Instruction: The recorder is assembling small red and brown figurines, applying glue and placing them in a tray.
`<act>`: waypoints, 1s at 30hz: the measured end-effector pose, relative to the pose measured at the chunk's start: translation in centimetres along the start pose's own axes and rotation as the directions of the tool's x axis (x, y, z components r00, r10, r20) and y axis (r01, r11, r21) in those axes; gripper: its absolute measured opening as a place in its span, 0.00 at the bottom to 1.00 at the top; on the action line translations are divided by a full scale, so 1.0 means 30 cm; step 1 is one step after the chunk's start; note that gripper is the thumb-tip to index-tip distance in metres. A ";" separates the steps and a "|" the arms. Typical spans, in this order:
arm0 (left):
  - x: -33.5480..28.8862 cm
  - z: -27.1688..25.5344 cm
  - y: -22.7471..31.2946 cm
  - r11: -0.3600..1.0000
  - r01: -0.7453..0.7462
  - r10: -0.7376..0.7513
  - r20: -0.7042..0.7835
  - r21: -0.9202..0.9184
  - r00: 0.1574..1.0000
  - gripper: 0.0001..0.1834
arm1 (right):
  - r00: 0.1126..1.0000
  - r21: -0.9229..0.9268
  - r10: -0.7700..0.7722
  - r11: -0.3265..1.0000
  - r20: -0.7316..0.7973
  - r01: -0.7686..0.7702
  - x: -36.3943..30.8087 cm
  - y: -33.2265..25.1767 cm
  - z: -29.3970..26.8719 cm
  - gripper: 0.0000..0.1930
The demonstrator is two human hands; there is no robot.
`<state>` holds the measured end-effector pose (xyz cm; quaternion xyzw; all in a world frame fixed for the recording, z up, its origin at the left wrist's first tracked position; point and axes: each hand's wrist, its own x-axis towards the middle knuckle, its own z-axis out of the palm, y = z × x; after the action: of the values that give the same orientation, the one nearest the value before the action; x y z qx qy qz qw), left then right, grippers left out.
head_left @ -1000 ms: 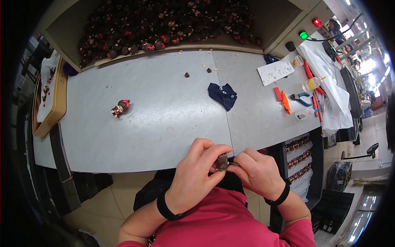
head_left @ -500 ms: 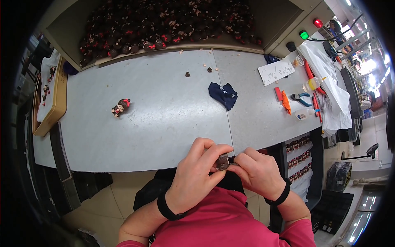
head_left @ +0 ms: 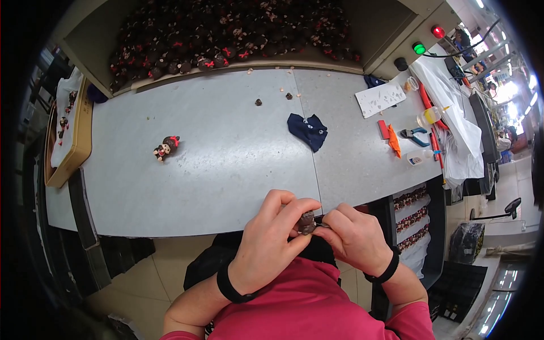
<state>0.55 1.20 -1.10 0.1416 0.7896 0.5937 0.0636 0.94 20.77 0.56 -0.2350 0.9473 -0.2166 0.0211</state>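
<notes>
My left hand [head_left: 272,241] is closed around a small dark brown figurine piece [head_left: 306,222] at the near edge of the table. Close beside it, my right hand [head_left: 358,238] is pinched, its fingertips against the piece's right side. A thin dark sliver shows between those fingertips; its kind is too small to make out. Farther left on the table lies a small brown doll figurine [head_left: 166,148] with a red bow. Beyond my hands rests a crumpled navy cloth [head_left: 307,132], and two small brown bits [head_left: 258,102] lie past it.
A bin [head_left: 238,37] heaped with brown doll parts spans the back. At right lie pliers [head_left: 415,135], an orange cloth scrap [head_left: 394,141], a red block [head_left: 383,130], a white card [head_left: 381,100] and small bottles [head_left: 429,116]. A yellow box [head_left: 80,133] stands left; a drawer [head_left: 412,224] holds figurine rows.
</notes>
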 end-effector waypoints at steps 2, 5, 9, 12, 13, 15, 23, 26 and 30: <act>0.000 0.000 0.000 1.000 -0.001 0.001 0.001 0.004 1.000 0.23 | 1.000 0.001 -0.005 1.000 0.002 0.005 0.001 0.001 0.000 0.14; 0.000 0.001 0.000 1.000 0.001 -0.001 0.001 0.005 1.000 0.23 | 1.000 0.003 -0.018 1.000 -0.001 0.018 0.001 0.002 0.001 0.14; 0.000 0.001 -0.001 1.000 0.000 0.000 -0.004 -0.004 1.000 0.23 | 1.000 0.015 -0.009 1.000 -0.008 0.009 0.002 -0.002 0.000 0.14; -0.003 0.001 -0.002 1.000 0.001 -0.001 -0.005 0.002 1.000 0.22 | 1.000 0.015 -0.007 1.000 0.002 0.007 -0.001 0.003 0.006 0.13; -0.003 0.001 -0.003 1.000 0.003 -0.003 -0.006 0.009 1.000 0.22 | 1.000 0.014 -0.007 1.000 0.003 0.007 -0.001 0.002 0.005 0.13; -0.001 0.002 -0.005 1.000 0.001 -0.001 -0.011 0.005 1.000 0.22 | 1.000 0.008 -0.021 1.000 0.007 0.021 0.002 0.001 0.004 0.14; -0.002 0.006 -0.006 1.000 -0.007 0.007 -0.028 0.010 1.000 0.21 | 1.000 0.013 -0.014 1.000 -0.001 0.014 0.003 -0.004 0.004 0.13; -0.002 0.007 -0.005 1.000 -0.009 0.009 -0.037 0.016 0.999 0.21 | 1.000 0.013 -0.011 1.000 0.003 0.011 0.004 -0.005 0.002 0.13; -0.003 0.013 -0.003 1.000 0.003 -0.002 -0.047 0.002 0.999 0.21 | 1.000 0.021 -0.002 1.000 -0.013 0.003 0.003 -0.005 0.006 0.13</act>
<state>0.73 1.50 -1.29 0.1265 0.7917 0.5960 0.0454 0.95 20.54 0.48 -0.2345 0.9448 -0.2282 0.0174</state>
